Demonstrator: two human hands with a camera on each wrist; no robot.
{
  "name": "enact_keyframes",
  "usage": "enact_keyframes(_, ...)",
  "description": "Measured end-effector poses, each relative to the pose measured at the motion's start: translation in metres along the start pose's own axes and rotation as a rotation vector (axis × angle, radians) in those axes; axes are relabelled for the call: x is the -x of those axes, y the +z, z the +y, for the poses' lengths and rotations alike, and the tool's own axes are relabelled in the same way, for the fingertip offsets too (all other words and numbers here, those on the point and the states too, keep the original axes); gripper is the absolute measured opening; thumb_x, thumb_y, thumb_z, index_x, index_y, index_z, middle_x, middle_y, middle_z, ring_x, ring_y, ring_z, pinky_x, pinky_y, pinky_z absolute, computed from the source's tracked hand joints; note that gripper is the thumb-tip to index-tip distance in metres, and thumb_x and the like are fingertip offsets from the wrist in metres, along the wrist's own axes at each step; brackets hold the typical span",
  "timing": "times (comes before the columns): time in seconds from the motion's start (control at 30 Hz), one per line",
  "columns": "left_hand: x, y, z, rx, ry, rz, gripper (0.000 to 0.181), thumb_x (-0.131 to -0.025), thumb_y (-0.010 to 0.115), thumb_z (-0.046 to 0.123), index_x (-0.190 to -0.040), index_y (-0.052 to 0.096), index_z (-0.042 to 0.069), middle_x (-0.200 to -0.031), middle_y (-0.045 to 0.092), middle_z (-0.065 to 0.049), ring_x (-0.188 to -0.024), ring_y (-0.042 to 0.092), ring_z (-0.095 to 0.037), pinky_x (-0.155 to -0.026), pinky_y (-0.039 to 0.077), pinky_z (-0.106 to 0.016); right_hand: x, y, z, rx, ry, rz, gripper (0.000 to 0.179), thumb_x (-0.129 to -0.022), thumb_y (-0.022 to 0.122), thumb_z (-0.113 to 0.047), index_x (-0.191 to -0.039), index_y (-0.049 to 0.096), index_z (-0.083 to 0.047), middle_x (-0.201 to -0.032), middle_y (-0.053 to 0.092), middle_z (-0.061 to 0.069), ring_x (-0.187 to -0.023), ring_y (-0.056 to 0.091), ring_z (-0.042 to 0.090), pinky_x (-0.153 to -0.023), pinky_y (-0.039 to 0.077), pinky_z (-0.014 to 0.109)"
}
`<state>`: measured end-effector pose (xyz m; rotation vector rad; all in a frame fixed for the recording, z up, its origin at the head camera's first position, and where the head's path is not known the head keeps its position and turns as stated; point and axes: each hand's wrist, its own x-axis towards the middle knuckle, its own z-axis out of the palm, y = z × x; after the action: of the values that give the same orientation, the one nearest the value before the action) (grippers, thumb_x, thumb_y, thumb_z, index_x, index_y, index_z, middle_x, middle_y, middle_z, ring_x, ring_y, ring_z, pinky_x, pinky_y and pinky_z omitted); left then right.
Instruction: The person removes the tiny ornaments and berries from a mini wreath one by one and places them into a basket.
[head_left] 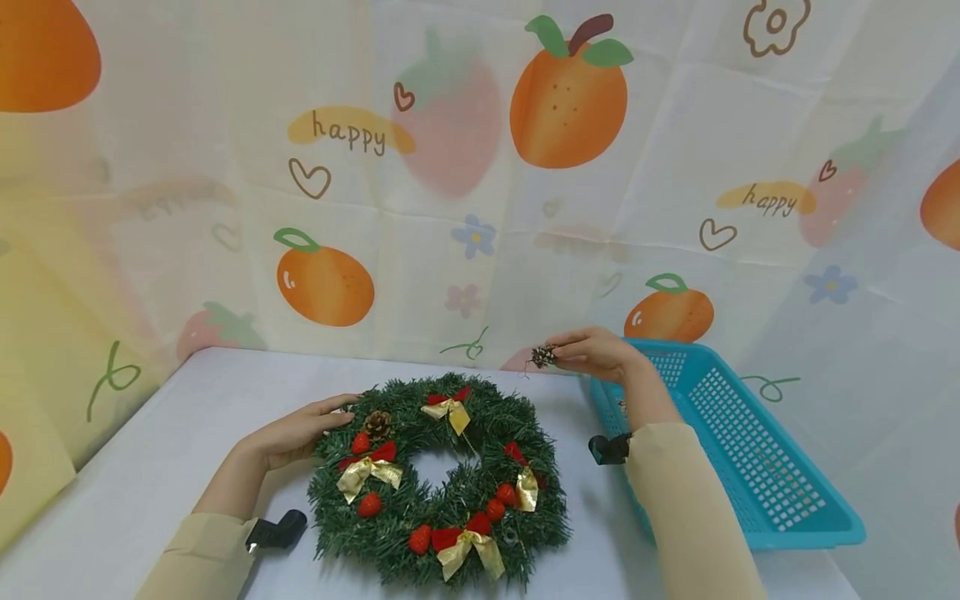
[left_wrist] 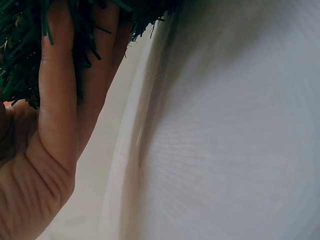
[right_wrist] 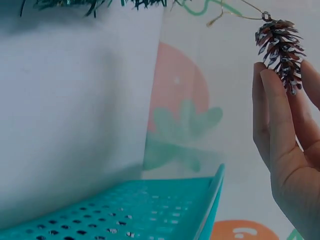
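Note:
A green wreath lies on the table, trimmed with red-and-gold bows, red strawberry-like pieces and a brown pine cone at its upper left. My left hand rests at the wreath's left edge; in the left wrist view its nearly straight fingers run up under the green bristles. Beyond the wreath's upper right, my right hand pinches a small white-tipped pine cone between thumb and fingertips. A thin gold cord hangs from the ring at the cone's top.
A turquoise perforated basket stands at the right side of the table, partly behind my right forearm. The white table ends against a hanging curtain printed with fruit. Dark wrist devices sit at both sleeves.

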<state>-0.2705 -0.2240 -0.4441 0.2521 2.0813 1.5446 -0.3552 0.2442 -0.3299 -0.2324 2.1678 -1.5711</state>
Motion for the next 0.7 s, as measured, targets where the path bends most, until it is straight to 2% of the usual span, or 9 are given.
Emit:
enact_keyframes(0.23, 0.001, 0.001, 0.001, -0.002, 0.000, 0.000, 0.072, -0.104, 0.046, 0.042, -0.161, 0.011, 0.015, -0.165, -0.011, -0.024, -0.148, -0.015, -0.055, -0.112, 0.001, -0.076, 0.006, -0.013, 0.007, 0.010, -0.003, 0.011, 0.051, -0.102, 0.048, -0.005, -0.150, 0.034, 0.007, -0.159, 0.030, 0.024, -0.116, 0.057, 0.010, -0.111, 0.047, 0.032)
enact_keyframes(0.37, 0.001, 0.002, 0.002, -0.004, -0.003, 0.005, 0.072, -0.104, 0.046, 0.042, -0.161, 0.011, 0.015, -0.165, -0.010, -0.024, -0.148, -0.015, -0.055, -0.112, 0.001, -0.076, 0.009, -0.021, 0.013, 0.019, 0.003, 0.026, 0.052, -0.102, 0.050, -0.007, -0.150, 0.035, 0.006, -0.159, 0.030, 0.023, -0.120, 0.055, 0.011, -0.113, 0.045, 0.032)
enact_keyframes(0.53, 0.001, 0.002, 0.002, 0.003, 0.000, 0.000, 0.072, -0.104, 0.046, 0.042, -0.161, 0.011, 0.015, -0.165, -0.012, -0.024, -0.148, -0.016, -0.054, -0.112, 0.001, -0.076, 0.016, -0.031, 0.017, -0.002, 0.008, 0.056, 0.052, -0.102, 0.052, -0.009, -0.150, 0.037, 0.004, -0.156, 0.034, 0.022, -0.108, 0.060, 0.002, -0.104, 0.051, 0.023)
enact_keyframes(0.7, 0.001, 0.001, 0.001, 0.014, -0.001, 0.002, 0.071, -0.104, 0.046, 0.041, -0.161, 0.011, 0.015, -0.165, -0.012, -0.024, -0.148, -0.016, -0.054, -0.112, 0.000, -0.076, 0.025, -0.044, 0.019, -0.035, -0.001, 0.075, 0.055, -0.102, 0.054, -0.011, -0.151, 0.034, 0.005, -0.159, 0.029, 0.022, -0.103, 0.062, -0.003, -0.102, 0.052, 0.021)
